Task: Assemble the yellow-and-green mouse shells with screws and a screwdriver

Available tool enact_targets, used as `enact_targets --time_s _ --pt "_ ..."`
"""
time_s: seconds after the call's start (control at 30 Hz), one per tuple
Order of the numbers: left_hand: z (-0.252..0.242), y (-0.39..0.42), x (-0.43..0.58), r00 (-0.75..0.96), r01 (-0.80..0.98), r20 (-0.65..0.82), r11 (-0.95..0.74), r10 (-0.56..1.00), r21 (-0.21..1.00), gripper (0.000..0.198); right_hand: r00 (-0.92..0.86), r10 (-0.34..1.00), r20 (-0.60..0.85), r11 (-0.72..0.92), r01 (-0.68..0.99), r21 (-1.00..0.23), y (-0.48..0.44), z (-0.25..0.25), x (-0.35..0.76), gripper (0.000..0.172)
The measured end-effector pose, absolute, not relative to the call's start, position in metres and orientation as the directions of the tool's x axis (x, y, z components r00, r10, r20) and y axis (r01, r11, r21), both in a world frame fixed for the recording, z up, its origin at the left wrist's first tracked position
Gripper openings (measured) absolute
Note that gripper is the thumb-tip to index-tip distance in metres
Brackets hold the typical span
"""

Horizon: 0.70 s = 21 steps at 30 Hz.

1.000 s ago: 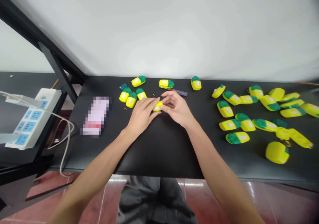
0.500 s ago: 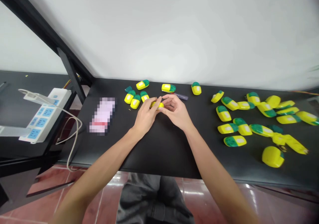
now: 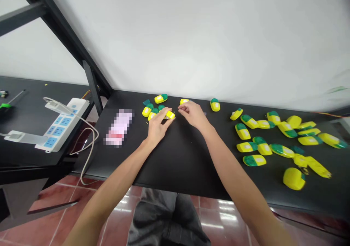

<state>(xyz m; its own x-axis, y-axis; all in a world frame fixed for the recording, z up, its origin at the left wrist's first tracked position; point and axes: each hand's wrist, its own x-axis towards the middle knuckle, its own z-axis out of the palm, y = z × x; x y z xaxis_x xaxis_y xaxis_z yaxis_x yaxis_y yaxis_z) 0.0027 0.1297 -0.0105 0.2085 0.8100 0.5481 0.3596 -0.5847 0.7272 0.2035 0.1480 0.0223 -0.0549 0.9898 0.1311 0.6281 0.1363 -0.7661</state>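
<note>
"Two hands were on that piece half a second ago; what's different now?"

"The right hand (image 3: pixel 195 115) has come away, so the left hand (image 3: pixel 158 127) alone bears the yellow case (image 3: pixel 170 114), near the middle of the frame"

"How does each grip stand?"

"The left one is clamped on the yellow case, fingers on its upper side and thumb on its lower, part of it showing between them. The right one hangs apart from it, just to the right, thumb and index finger close together; whether something tiny sits between them I can't tell"

"And what does that mean for the work?"

"My reading: holding has passed to one hand, leaving the other free"

"Outward from there?"

"Green-and-yellow cases (image 3: pixel 147 110) lie close by on the left, some partly covered by the left hand. Beyond the right hand a half-hidden yellow piece (image 3: pixel 184 101) peeks out. A larger scatter of cases (image 3: pixel 242 131) lies across the right of the frame on the black bench (image 3: pixel 177 166), and a white power strip (image 3: pixel 62 124) is at far left"
</note>
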Motion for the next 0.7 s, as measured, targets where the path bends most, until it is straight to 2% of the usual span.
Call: enact_targets --time_s 0.13,0.27,0.37,0.53,0.7 --pt "-0.004 0.132 0.001 0.08 0.296 0.399 -0.404 0.913 0.865 0.029 -0.111 0.991 0.075 0.133 0.768 -0.626 0.165 0.017 0.188 0.008" --pt "-0.003 0.132 0.002 0.07 0.216 0.344 -0.351 0.936 0.911 0.032 -0.11 0.993 0.035 0.112 0.838 -0.534 0.167 0.012 0.177 0.012" --pt "-0.002 0.132 0.004 0.065 0.153 0.296 -0.303 0.953 0.941 0.035 -0.087 0.996 0.019 0.084 0.849 -0.521 0.167 0.01 0.176 0.016" --pt "0.0 0.133 0.006 0.148 -0.03 0.204 -0.201 0.968 0.979 0.046 -0.054 0.998 0.026 0.058 0.788 -0.613 0.166 0.009 0.181 0.018" --pt "-0.001 0.133 0.007 0.261 -0.087 0.174 -0.156 0.95 0.984 0.05 -0.011 0.999 0.036 0.035 0.586 -0.809 0.157 0.011 0.195 0.011"
